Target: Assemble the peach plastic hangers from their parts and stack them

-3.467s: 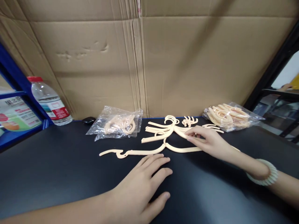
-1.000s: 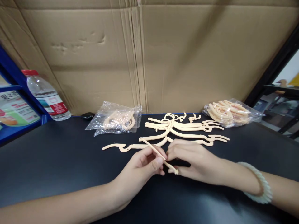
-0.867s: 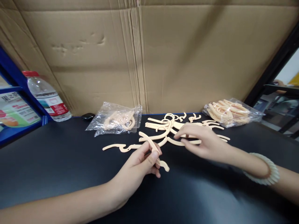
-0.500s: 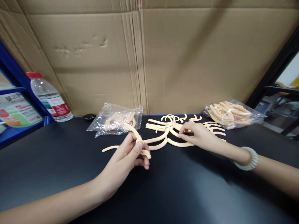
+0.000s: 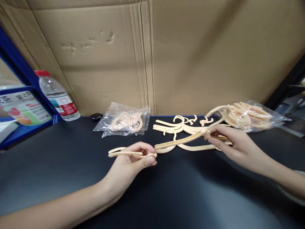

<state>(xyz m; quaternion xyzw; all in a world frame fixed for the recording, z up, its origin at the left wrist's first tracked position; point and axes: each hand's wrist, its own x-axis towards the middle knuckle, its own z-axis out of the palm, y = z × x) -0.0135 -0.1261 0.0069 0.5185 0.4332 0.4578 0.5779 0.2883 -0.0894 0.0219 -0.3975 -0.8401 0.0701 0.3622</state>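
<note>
Between the thumb and fingers of my left hand is a slim, curved cream plastic hanger arm, held nearly level above the black table. My right hand pinches a cream plastic clothes hanger at its middle joint, with the hook curving up and one long arm reaching left. That arm's tip is close to my left fingertips; whether they touch I cannot tell. Behind my hands lie more cream hangers and loose arms, partly covered by the raised hanger. Small loose hooked pieces lie at the back.
One clear plastic bag with cream parts lies at back left, another fuller bag at back right. A water bottle stands by the blue shelf. Cardboard walls the far edge; a small black object sits there.
My right hand has lifted a hanger off the table and brought it up and to the right. My left hand has turned its arm piece from slanting to nearly level. The view has shifted slightly.
</note>
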